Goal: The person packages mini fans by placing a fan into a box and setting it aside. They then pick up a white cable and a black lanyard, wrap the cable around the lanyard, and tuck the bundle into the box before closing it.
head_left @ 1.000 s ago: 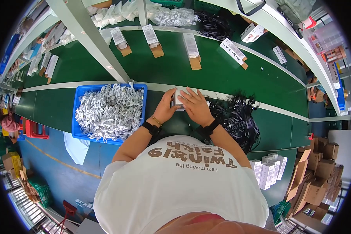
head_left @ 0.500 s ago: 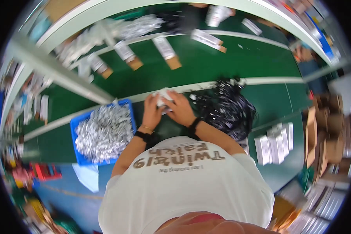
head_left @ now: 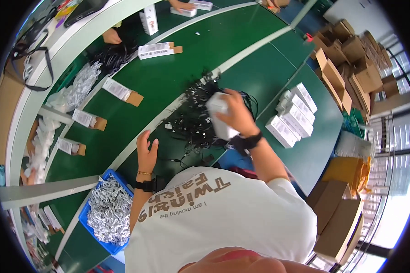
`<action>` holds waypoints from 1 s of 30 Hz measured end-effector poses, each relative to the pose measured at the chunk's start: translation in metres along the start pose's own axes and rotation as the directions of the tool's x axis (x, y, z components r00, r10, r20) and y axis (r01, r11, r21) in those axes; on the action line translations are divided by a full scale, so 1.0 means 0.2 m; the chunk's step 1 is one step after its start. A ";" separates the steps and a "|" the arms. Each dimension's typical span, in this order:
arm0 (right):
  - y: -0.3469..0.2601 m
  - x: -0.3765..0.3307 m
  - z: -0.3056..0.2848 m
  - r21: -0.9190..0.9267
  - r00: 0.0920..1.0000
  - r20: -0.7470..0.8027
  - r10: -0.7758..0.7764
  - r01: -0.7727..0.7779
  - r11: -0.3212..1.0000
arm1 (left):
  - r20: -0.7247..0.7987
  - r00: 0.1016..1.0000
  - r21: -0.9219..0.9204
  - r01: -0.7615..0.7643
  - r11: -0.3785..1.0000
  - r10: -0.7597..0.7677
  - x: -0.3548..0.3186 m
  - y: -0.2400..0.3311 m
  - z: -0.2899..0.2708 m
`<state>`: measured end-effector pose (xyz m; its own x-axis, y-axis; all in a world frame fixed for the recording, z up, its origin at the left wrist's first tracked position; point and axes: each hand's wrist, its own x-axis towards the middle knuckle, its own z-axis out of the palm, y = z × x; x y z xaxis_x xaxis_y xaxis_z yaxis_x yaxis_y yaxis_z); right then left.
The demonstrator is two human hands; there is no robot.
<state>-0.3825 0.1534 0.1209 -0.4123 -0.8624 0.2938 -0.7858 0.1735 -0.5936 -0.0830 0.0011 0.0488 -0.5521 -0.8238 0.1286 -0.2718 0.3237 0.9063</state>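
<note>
Wht box (head_left: 222, 129), qty 1, blurred: held in R hand (head_left: 238, 116), beside/over R part of blk cable pile (head_left: 192, 116). L hand (head_left: 146, 154): empty, thumb & fingers apart, nr pile. Blue bin (head_left: 115, 249) w/ wht cables (head_left: 108, 211): L side. Wht cartons (head_left: 296, 117), grouped: R, on grn bench (head_left: 271, 68).

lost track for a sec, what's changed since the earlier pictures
The left hand has let go of the white box; the right hand alone has carried it rightward to the black cords. The blue bin of white cables and the white cartons stay put.
</note>
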 end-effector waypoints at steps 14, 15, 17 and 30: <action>0.87 0.09 -0.01 -0.709 0.903 0.056 0.427 -0.265 0.653 | -0.456 0.878 0.190 0.253 0.949 -0.143 -0.01 -0.42 -0.27; 0.88 0.19 0.11 -0.696 0.913 0.077 0.401 -0.239 0.677 | -0.486 0.863 0.201 0.267 0.942 -0.141 0.00 -0.46 -0.32; 0.90 0.48 0.36 -0.515 0.966 0.201 0.161 -0.036 0.857 | -0.524 0.842 0.239 0.290 0.927 -0.128 0.05 -0.54 -0.39; 0.38 1.81 1.39 -0.182 0.937 0.199 -0.286 0.322 0.929 | -0.728 0.679 0.587 0.546 0.597 0.094 0.61 -1.05 -1.06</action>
<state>-0.4628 -0.2774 -0.0251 -0.0704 -0.9526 0.2958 -0.9466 -0.0298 -0.3210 0.0733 -0.2669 -0.0403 0.1731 -0.8680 0.4654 -0.9268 0.0164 0.3752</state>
